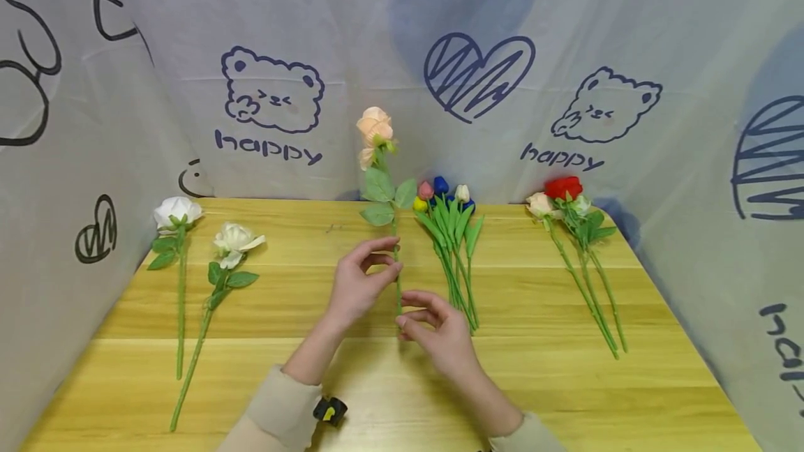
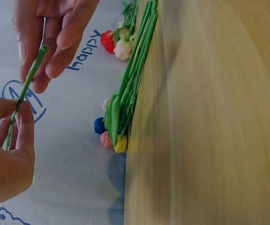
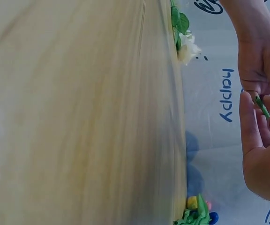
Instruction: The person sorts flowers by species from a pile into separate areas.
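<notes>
A peach rose [image 1: 375,124] stands nearly upright over the middle of the table, its green leaves [image 1: 379,187] below the bloom. My left hand [image 1: 361,284] pinches its stem partway down, between thumb and fingers. Lower on the same stem, my right hand [image 1: 442,333] holds it near the cut end with thumb and fingertips. In the left wrist view the stem [image 2: 29,77] runs from my left fingers up to the right hand's fingers. The right wrist view shows the stem's end [image 3: 261,107] between my right thumb and fingers.
Tulips [image 1: 452,222] in several colours lie just right of my hands. Farther right lie a red rose [image 1: 564,188] and paler roses. Two white roses, one [image 1: 178,215] behind the other [image 1: 237,241], lie at left. A small black object [image 1: 330,411] shows beside my left sleeve.
</notes>
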Demonstrator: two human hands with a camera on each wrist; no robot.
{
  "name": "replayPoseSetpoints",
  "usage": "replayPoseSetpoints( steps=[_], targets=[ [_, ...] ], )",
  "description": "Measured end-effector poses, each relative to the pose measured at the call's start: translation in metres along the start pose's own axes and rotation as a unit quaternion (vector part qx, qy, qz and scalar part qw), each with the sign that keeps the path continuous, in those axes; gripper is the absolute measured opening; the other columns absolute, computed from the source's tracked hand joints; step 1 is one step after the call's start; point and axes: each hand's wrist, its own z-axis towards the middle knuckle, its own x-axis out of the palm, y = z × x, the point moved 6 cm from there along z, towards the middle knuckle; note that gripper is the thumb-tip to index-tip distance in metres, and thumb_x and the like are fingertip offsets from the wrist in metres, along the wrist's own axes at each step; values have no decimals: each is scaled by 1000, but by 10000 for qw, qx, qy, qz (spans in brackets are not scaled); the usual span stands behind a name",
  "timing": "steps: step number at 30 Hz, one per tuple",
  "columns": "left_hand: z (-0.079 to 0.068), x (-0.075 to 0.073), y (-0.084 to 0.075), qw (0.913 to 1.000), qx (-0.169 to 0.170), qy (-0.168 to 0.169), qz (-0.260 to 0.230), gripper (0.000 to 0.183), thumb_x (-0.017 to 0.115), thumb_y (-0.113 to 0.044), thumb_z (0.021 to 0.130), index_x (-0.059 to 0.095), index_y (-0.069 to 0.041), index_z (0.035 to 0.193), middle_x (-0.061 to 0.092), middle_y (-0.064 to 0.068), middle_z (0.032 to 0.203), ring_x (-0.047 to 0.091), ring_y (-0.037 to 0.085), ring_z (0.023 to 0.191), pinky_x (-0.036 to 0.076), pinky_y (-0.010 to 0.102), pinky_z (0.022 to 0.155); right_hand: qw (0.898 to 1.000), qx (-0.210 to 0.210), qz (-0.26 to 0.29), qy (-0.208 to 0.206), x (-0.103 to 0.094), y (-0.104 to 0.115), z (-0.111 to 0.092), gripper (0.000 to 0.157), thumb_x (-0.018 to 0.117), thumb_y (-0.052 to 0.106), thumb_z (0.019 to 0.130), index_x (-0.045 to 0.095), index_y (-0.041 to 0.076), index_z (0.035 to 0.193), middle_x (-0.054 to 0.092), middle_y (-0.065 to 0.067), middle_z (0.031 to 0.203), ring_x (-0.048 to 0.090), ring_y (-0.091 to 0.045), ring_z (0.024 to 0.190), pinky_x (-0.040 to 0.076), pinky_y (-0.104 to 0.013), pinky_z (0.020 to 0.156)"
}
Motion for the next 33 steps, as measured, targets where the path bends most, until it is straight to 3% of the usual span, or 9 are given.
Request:
replayPoseSetpoints(
  steps=[7,14,26,33],
  targets=[
    [-2,5,4,10000,-91,30,-17,39,72,11,90,67,5,129,67,23,128,66,22,99,60,24,80,9998,27,-119,-161,-3,-1,2,37,70,-9,93,64,-8,129,62,-31,130,72,-17,96,64,-37,77],
    [-3,8,7,9998,-162,69,-1,39,72,11,91,67,5,129,64,27,130,66,27,101,60,24,81,9982,-50,-458,-385,-6,1,2,32,74,-8,91,70,-3,123,70,-21,123,73,-16,93,62,-28,79],
    [0,10,3,10000,-37,54,25,39,74,8,91,69,1,130,66,16,132,68,23,103,62,28,83,9988,-152,-313,-340,-10,8,5,29,71,-9,93,69,-5,121,68,-23,125,73,-14,90,63,-30,76],
    [-1,2,-5,9998,114,60,155,38,73,6,93,68,2,130,64,18,131,69,29,104,62,31,84,9979,-96,-467,-435,-23,12,5,29,71,-8,94,70,-2,122,70,-20,123,73,-17,92,64,-41,80]
  ],
)
